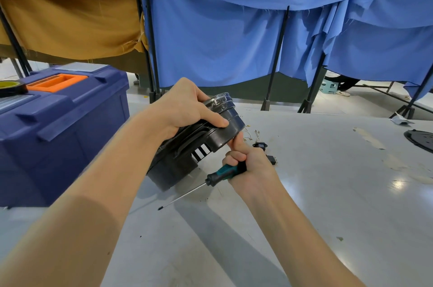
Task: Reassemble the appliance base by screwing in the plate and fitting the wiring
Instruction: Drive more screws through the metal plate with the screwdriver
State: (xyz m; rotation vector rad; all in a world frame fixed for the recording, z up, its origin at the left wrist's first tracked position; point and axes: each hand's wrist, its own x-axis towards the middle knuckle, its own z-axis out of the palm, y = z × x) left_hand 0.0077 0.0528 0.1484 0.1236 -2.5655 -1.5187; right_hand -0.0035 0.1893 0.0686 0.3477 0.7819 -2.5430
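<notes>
The left grip (185,108) is clamped over the top of the black appliance base (178,160), thumb wrapped across its rounded upper part. The base stands tilted, its lower corner down on the table (328,193), towards the left edge and just beside a blue toolbox (70,134). The right grip (248,165) is clenched round a teal-and-black screwdriver (222,170), whose shaft slants towards the near edge, while its thumb touches the base's rim. Just behind it lie small black connectors (259,145) and thin wires (254,134). A round black plate (421,139) sits at the right edge. A roll of tape (10,87) rests on the toolbox.
</notes>
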